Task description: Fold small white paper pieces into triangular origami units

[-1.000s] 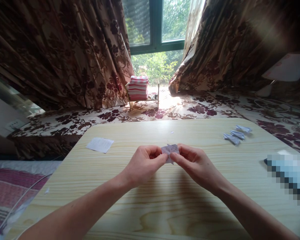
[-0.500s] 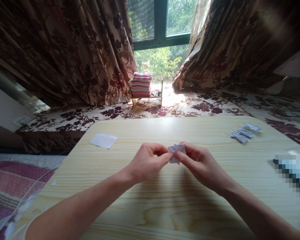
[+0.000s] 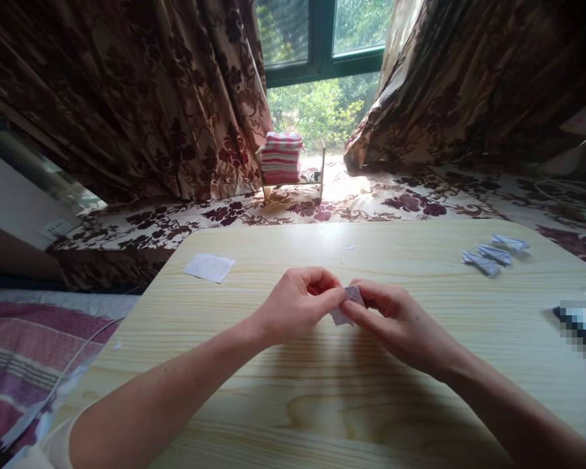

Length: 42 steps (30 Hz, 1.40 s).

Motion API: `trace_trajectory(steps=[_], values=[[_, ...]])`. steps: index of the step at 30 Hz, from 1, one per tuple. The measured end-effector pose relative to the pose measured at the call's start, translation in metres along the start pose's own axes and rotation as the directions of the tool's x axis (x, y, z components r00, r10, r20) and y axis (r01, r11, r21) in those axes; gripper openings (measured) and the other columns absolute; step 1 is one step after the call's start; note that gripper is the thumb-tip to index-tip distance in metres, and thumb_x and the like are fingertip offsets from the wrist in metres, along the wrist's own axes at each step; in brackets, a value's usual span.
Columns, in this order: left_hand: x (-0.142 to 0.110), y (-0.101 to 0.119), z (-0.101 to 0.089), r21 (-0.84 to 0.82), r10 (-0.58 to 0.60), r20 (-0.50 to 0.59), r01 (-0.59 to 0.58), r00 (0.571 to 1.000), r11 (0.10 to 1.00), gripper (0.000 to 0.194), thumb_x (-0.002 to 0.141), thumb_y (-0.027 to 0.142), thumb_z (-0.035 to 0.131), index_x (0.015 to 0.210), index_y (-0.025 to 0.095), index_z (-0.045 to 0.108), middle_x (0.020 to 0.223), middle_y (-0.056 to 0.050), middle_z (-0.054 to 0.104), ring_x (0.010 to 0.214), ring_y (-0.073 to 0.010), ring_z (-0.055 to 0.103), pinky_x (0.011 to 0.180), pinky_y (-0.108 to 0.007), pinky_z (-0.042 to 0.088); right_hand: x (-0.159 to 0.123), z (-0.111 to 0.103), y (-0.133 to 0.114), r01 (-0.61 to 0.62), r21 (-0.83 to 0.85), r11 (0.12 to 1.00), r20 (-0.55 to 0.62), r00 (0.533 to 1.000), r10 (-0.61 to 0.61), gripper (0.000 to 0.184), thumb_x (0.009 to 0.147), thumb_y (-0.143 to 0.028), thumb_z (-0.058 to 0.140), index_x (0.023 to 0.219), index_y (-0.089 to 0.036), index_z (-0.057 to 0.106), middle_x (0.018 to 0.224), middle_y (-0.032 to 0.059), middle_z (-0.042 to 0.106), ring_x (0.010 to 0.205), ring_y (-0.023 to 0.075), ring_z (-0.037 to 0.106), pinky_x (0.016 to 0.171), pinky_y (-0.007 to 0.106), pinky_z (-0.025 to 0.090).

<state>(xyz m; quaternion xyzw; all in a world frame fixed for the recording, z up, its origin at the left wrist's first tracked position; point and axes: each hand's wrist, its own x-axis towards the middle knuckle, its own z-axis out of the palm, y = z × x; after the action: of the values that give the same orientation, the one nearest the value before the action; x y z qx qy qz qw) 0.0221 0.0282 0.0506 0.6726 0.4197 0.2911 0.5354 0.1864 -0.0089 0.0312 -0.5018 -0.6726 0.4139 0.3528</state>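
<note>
Between my two hands is a small folded piece of paper (image 3: 355, 296), greyish white, held above the middle of the table. My left hand (image 3: 303, 305) pinches its left side between thumb and fingers, covering that part. My right hand (image 3: 388, 312) grips the right side, thumb on the face turned to me and fingers behind. The two thumb tips nearly meet over the paper. A flat sheet of printed paper (image 3: 209, 267) lies to the left. On the far right rest several folded paper pieces (image 3: 487, 254), side by side.
The pale wooden table (image 3: 254, 391) has a tiny paper scrap (image 3: 351, 247) near its far edge. A dark-edged, blurred-out device (image 3: 581, 326) lies at the right. Beyond, a small rack (image 3: 293, 184) with striped folded cloths (image 3: 280, 159) stands on the floral window seat.
My left hand has shifted its pinch further over the paper, which has turned and shows less of its pointed outline. The whole view has swung slightly, moving the background.
</note>
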Motion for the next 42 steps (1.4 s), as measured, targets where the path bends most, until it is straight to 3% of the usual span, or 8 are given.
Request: trace_trajectory(steps=[12,18,20,24,28,31,36,42], values=[[0.005,-0.004,0.0,-0.261,-0.094,-0.008,0.089,0.996,0.961,0.018,0.072,0.028,0.067,0.069,0.011,0.065,0.065,-0.001,0.06,0.064,-0.0106,0.052,0.065,-0.024,0.042,0.003,-0.008,0.005,0.022,0.085,0.996,-0.1,0.995,-0.013,0.026,0.085,-0.037,0.054,0.069,-0.017,0.061,0.066,0.0008,0.059,0.064,0.0142,0.052,0.058,0.026,0.041],[0.002,0.009,-0.009,-0.164,0.001,-0.247,-0.043,0.969,0.985,0.026,0.079,0.035,0.061,0.063,0.014,0.062,0.058,0.002,0.053,0.06,-0.0101,0.045,0.062,-0.025,0.036,0.005,-0.013,0.007,0.009,0.093,0.996,-0.252,0.967,0.015,0.025,0.085,-0.036,0.055,0.073,-0.017,0.064,0.065,-0.001,0.055,0.059,0.0113,0.048,0.053,0.024,0.037],[-0.003,0.014,-0.006,-0.166,-0.028,-0.18,-0.002,0.983,0.986,0.026,0.079,0.033,0.06,0.061,0.014,0.063,0.055,0.002,0.052,0.058,-0.0102,0.044,0.061,-0.026,0.035,0.006,-0.012,0.009,0.07,0.074,0.995,-0.331,0.943,-0.042,0.02,0.085,-0.033,0.056,0.076,-0.018,0.065,0.069,-0.0004,0.057,0.063,0.0118,0.051,0.055,0.024,0.04],[-0.012,0.016,0.006,-0.279,-0.175,0.144,0.21,0.974,0.937,0.024,0.077,0.031,0.061,0.066,0.011,0.068,0.064,-0.003,0.058,0.066,-0.0128,0.05,0.069,-0.028,0.039,0.005,-0.008,0.012,0.249,-0.094,0.964,-0.467,0.844,-0.263,0.011,0.086,-0.025,0.059,0.081,-0.02,0.067,0.083,0.002,0.059,0.07,0.0127,0.055,0.059,0.025,0.044],[-0.011,0.012,0.008,-0.483,-0.199,0.189,0.268,0.961,0.833,0.035,0.078,0.043,0.061,0.09,0.011,0.07,0.084,-0.006,0.062,0.079,-0.0166,0.055,0.077,-0.032,0.04,0.001,-0.01,0.012,0.379,-0.398,0.836,-0.397,0.75,-0.529,0.017,0.085,-0.013,0.06,0.095,-0.023,0.068,0.088,0.0032,0.056,0.075,0.0132,0.056,0.06,0.025,0.046],[-0.008,0.01,0.005,-0.584,-0.207,0.192,0.281,0.959,0.762,0.04,0.078,0.05,0.06,0.087,0.012,0.068,0.087,-0.007,0.062,0.083,-0.0176,0.055,0.078,-0.033,0.039,-0.001,-0.013,0.012,0.448,-0.548,0.707,-0.293,0.688,-0.664,0.028,0.083,-0.007,0.059,0.105,-0.024,0.064,0.089,0.004,0.054,0.076,0.0143,0.054,0.059,0.027,0.046],[-0.006,0.008,0.004,-0.669,-0.238,0.158,0.281,0.958,0.688,0.032,0.077,0.042,0.064,0.083,0.01,0.068,0.08,-0.006,0.061,0.078,-0.0154,0.055,0.076,-0.031,0.04,0.001,-0.012,0.013,0.495,-0.656,0.569,-0.149,0.655,-0.741,0.035,0.083,-0.003,0.057,0.112,-0.023,0.06,0.093,0.0067,0.054,0.078,0.0164,0.053,0.06,0.029,0.046],[-0.004,0.004,0.006,-0.662,-0.296,0.063,0.263,0.953,0.702,0.024,0.077,0.032,0.063,0.074,0.009,0.068,0.075,-0.006,0.061,0.073,-0.0142,0.054,0.075,-0.03,0.04,0.001,-0.008,0.009,0.484,-0.691,0.537,-0.146,0.633,-0.76,0.029,0.081,-0.007,0.062,0.108,-0.017,0.059,0.094,0.0092,0.056,0.08,0.0181,0.054,0.065,0.031,0.048]])
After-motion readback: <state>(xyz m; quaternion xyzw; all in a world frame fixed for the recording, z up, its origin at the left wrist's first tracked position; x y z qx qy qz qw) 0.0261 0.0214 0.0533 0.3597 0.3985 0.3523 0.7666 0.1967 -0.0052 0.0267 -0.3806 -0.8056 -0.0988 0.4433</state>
